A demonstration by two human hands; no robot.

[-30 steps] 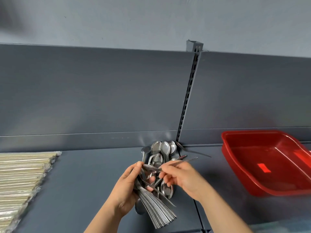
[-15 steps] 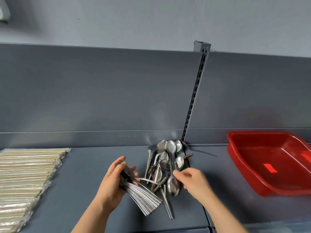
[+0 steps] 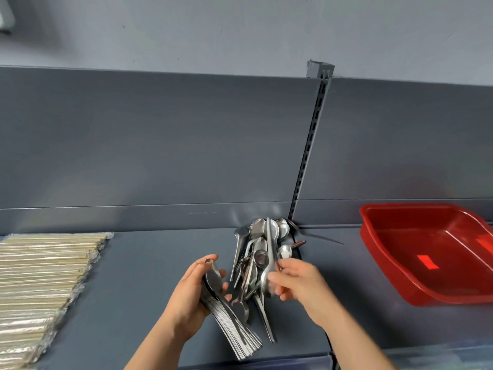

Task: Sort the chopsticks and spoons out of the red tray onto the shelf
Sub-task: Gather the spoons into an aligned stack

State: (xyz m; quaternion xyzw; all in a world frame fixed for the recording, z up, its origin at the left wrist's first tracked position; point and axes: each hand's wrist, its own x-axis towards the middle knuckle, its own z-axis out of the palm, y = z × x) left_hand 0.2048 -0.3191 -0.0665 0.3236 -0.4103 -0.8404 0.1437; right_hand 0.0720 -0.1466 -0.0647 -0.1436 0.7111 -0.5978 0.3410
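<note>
Right hand (image 3: 298, 283) nearer, pinching spoon (image 3: 269, 249) — bowl end

Open shelf (image 3: 160, 263) runs between chopsticks (image 3: 40, 276) at far left and the spoon pile (image 3: 257, 231) at centre; a narrower strip separates pile from red tray (image 3: 384, 252) at right. A back panel (image 3: 160, 142) walls off the rear. Left hand (image 3: 186, 297), gripping a spoon stack (image 3: 234, 332), and right hand (image 3: 298, 281), pinching a spoon (image 3: 270, 249), crowd the pile's near side.

no writing can be read (the red tray (image 3: 384, 260) bears none legible).
</note>
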